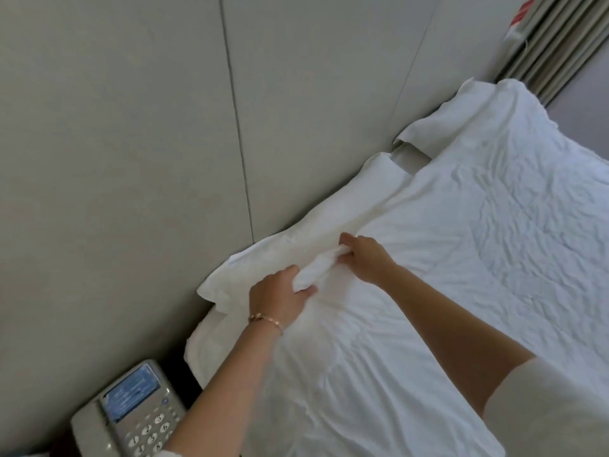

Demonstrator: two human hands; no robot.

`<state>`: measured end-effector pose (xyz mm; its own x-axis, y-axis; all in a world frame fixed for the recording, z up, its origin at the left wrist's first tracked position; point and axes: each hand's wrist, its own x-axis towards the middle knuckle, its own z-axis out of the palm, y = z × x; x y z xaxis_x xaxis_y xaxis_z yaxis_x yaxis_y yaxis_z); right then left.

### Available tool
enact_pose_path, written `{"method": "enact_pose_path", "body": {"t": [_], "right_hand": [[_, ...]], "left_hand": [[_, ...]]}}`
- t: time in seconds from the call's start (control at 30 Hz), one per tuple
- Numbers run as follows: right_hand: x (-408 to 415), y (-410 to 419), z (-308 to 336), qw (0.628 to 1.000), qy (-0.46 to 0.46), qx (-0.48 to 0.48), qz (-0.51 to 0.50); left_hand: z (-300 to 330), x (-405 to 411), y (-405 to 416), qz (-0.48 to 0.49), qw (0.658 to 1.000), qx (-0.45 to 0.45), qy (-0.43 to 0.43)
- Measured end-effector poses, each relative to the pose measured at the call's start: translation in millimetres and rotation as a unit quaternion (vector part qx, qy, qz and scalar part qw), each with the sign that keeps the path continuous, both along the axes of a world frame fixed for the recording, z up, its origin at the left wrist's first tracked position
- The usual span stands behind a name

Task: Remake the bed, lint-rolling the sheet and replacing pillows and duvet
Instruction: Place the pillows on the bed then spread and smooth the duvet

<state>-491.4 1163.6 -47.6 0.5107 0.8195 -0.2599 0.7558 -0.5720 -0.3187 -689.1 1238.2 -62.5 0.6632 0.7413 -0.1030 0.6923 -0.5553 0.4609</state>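
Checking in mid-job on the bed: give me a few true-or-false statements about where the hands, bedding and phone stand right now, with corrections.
1. Both hands grip a bunched fold of white bedding. True: the left hand and right hand hold the fold between them.
2. A bracelet is on the right wrist. False: the bracelet is on the left wrist.
3. A pillow lies against the wall panel at the head of the bed. True.
4. The telephone sits on the bed. False: it sits off the bed, beside its near corner.
5. A lint roller is in the right hand. False: no roller is in view.
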Motion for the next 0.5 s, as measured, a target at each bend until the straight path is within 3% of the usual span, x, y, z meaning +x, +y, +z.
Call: {"method": "enact_pose_path", "body": {"t": [0.1,0.17,0.23,0.3,0.37,0.43,0.5], "right_hand": [[-25,9,-1,0.993,0.021,0.110,0.030],[-39,8,-19,0.994,0.083,0.062,0.032],[-52,3,-41,0.992,0.119,0.013,0.045],[-60,-3,-55,0.988,0.149,0.031,0.024],[-59,-15,-65,0.989,0.144,0.043,0.014],[-63,-28,-73,0.997,0.057,-0.007,0.056],[-71,-32,-77,0.997,0.016,-0.046,0.063]], "left_hand": [[-1,-31,20,0.063,0.997,0.013,-0.031],[-20,-32,24,0.081,0.997,-0.016,0.008],[-43,-30,27,0.107,0.987,-0.111,0.035],[-61,-35,35,0.126,0.961,-0.246,0.024],[-67,-53,47,0.059,0.944,-0.314,0.080],[-65,-75,55,-0.040,0.919,-0.355,0.168],[-56,-92,60,-0.087,0.911,-0.365,0.174]]}}
